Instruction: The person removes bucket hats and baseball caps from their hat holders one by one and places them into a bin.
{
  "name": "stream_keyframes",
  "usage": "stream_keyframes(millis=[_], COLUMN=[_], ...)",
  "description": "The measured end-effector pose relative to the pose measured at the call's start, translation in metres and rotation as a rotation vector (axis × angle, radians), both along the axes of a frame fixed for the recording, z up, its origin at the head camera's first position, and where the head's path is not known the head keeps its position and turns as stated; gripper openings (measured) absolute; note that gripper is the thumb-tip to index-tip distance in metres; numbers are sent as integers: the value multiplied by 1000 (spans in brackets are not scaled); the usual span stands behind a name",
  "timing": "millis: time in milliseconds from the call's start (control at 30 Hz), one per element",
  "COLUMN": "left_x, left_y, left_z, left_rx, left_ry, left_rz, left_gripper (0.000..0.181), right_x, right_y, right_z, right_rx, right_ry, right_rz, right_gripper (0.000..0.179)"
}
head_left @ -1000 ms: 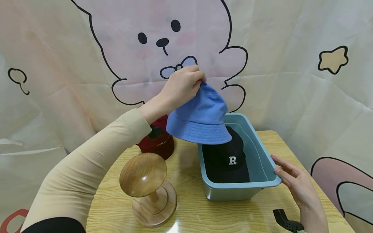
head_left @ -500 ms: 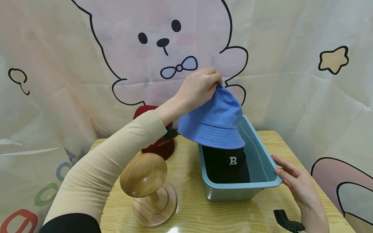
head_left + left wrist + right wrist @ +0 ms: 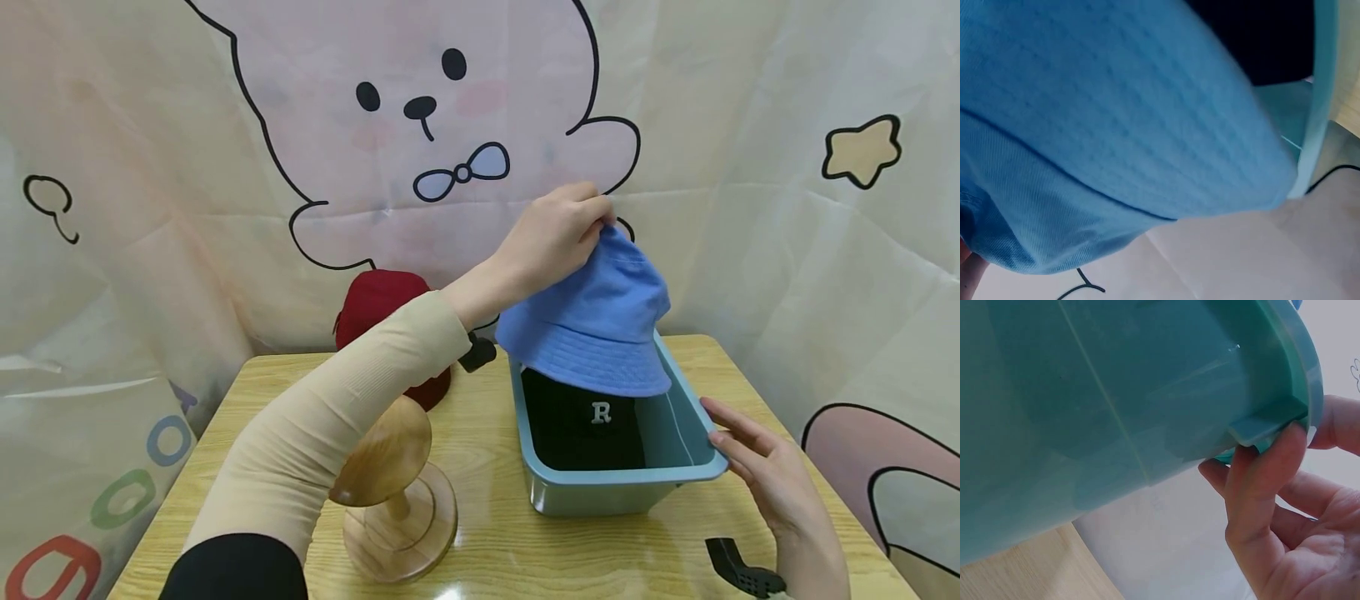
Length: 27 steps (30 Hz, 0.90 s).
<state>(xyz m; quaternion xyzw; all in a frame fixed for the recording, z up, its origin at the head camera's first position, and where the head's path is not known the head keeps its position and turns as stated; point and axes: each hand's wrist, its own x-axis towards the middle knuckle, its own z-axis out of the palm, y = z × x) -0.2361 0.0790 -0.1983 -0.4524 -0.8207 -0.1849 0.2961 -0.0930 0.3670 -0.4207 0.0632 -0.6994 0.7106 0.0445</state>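
My left hand (image 3: pixel 558 237) pinches a blue bucket hat (image 3: pixel 588 333) by the top of its crown, brim down. The hat hangs over the back part of a teal plastic bin (image 3: pixel 622 477), overlapping its rim in the head view. Inside the bin lies a black cap (image 3: pixel 577 429) with a white letter R, partly hidden by the hat. At the bin's near right corner my right hand (image 3: pixel 772 475) grips the rim. The right wrist view shows its fingers (image 3: pixel 1282 456) at the bin's lip. In the left wrist view the hat's stitched brim (image 3: pixel 1129 119) fills most of the picture.
On the wooden table (image 3: pixel 495 550) left of the bin stands a wooden hat stand (image 3: pixel 401 533), partly behind my left sleeve. Behind the sleeve is a dark red cap (image 3: pixel 382 300). A printed cloth backdrop (image 3: pixel 750 208) rises behind the table.
My left hand has carried the blue bucket hat to the right and slightly down, farther over the bin. More of the red cap's crown shows. My right hand stays at the rim.
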Motion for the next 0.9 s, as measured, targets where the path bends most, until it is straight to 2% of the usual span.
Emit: stream_keyframes(millis=[333,467,633,900], left_x=[-2,-4,-7,-11], left_y=[22,25,29,32], left_z=[-16,-25,-36,-47], left_rx=[-6,-26,-21,-14], left_ry=[-34,-56,-40,-42], left_rz=[-55,-62,-105,-168], left_gripper=[22,21,21,20], right_x=[0,-1,0,3], right_y=[1,-3,-5,-2], right_z=[2,1,-1,2], right_rx=[25,29,39,47], right_ry=[7,-6,-14,-16], right_rz=[10,-7,-22,-43], right_gripper=[47,46,46,46])
